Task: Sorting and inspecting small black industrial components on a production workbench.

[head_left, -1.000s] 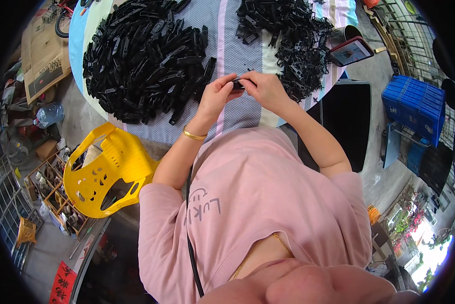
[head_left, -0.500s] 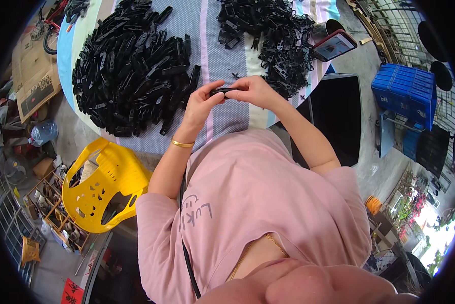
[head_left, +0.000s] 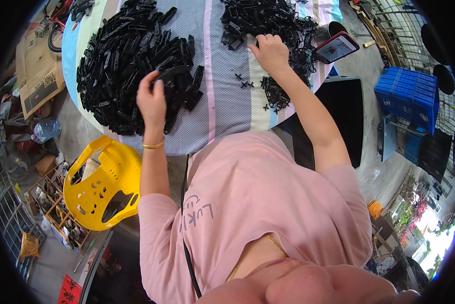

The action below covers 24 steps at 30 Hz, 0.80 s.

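My left hand (head_left: 152,99) is over the near right part of a large heap of long black plastic pieces (head_left: 121,66). Its thumb and forefinger are apart, and one long black piece (head_left: 176,71) lies just beyond the fingertips. Across the table my right hand (head_left: 273,54) reaches to the near edge of another heap of black plastic parts (head_left: 240,23). Those fingers curl down with the thumb close by; whatever is between them is hidden. Several small black cross-shaped bits (head_left: 244,84) lie on the striped tablecloth (head_left: 225,111) between the heaps.
A phone (head_left: 337,47) leans against a dark metal cup (head_left: 329,30) at the table's right edge. Small black lattice parts (head_left: 277,95) lie near my right forearm. A yellow plastic chair (head_left: 103,182) stands at the left, and blue crates (head_left: 406,93) are at the right.
My hands were together at mid-table around a black piece. They have parted: the left moved left to the large heap, the right moved away from me to the other heap.
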### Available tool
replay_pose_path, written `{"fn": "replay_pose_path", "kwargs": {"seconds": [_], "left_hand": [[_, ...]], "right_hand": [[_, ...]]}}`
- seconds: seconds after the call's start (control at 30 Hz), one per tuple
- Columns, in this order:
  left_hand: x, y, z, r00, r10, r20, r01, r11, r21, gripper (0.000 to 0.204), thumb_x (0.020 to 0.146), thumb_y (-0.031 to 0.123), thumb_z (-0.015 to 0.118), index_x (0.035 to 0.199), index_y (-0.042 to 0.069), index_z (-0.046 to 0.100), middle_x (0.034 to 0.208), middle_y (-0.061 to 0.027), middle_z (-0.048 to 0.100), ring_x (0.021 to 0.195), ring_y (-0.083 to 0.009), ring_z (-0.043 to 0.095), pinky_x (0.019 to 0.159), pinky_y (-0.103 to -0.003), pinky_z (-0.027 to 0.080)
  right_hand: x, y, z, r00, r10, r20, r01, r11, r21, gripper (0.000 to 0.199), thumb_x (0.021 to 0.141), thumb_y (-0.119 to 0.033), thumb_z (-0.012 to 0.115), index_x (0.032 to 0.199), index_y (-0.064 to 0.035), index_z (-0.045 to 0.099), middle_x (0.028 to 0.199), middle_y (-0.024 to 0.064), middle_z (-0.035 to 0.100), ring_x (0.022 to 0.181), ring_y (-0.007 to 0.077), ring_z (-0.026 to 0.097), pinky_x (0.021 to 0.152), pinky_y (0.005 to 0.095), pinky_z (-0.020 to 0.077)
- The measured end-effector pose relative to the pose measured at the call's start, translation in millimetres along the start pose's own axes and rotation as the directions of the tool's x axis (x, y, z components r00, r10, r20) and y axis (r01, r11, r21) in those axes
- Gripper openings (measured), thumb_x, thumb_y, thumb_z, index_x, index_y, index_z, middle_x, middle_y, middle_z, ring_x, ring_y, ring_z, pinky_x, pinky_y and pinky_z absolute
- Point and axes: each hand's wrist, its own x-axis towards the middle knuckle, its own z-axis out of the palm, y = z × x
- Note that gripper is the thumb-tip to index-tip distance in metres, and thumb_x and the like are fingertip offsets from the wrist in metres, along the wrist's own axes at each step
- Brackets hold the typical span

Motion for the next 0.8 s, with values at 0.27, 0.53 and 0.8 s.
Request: {"fn": "replay_pose_path", "kwargs": {"seconds": [0.27, 0.53, 0.8], "left_hand": [[6.3, 6.0, -9.7, 0.868, 0.483, -0.114, -0.303, 0.697, 0.65, 0.029, 0.074, 0.008, 0.06, 0.103, 0.006, 0.059, 0.11, -0.0129, 0.054, 0.101, -0.0284, 0.048, 0.092, -0.038, 0.032], [-45.2, 25.4, 75.2, 0.732, 0.243, 0.637, -0.096, 0.962, -0.257, 0.039, 0.072, 0.001, 0.065, 0.11, 0.002, 0.056, 0.101, -0.013, 0.056, 0.083, -0.0227, 0.059, 0.069, -0.028, 0.049], [-51.4, 8.3, 76.3, 0.66, -0.277, 0.698, 0.489, 0.864, -0.119, 0.019, 0.081, 0.016, 0.062, 0.095, 0.004, 0.064, 0.064, -0.0006, 0.056, 0.051, -0.0072, 0.051, 0.048, -0.019, 0.042]], "right_hand": [[-4.5, -7.7, 4.9, 0.993, 0.036, 0.113, -0.036, 0.999, 0.002, 0.025, 0.069, -0.027, 0.067, 0.082, -0.007, 0.059, 0.073, 0.0064, 0.061, 0.073, 0.0214, 0.057, 0.06, 0.0344, 0.0495], [-77.8, -56.5, -41.0, 0.836, -0.156, 0.526, -0.451, 0.35, 0.821, 0.02, 0.072, -0.016, 0.064, 0.087, -0.0035, 0.063, 0.079, 0.0085, 0.065, 0.07, 0.0172, 0.063, 0.065, 0.0287, 0.0488], [-89.1, -9.4, -57.8, 0.983, -0.066, 0.169, 0.019, 0.964, 0.264, 0.032, 0.063, -0.024, 0.072, 0.089, -0.0077, 0.061, 0.088, 0.0021, 0.06, 0.083, 0.0224, 0.053, 0.07, 0.0355, 0.0415]]}}
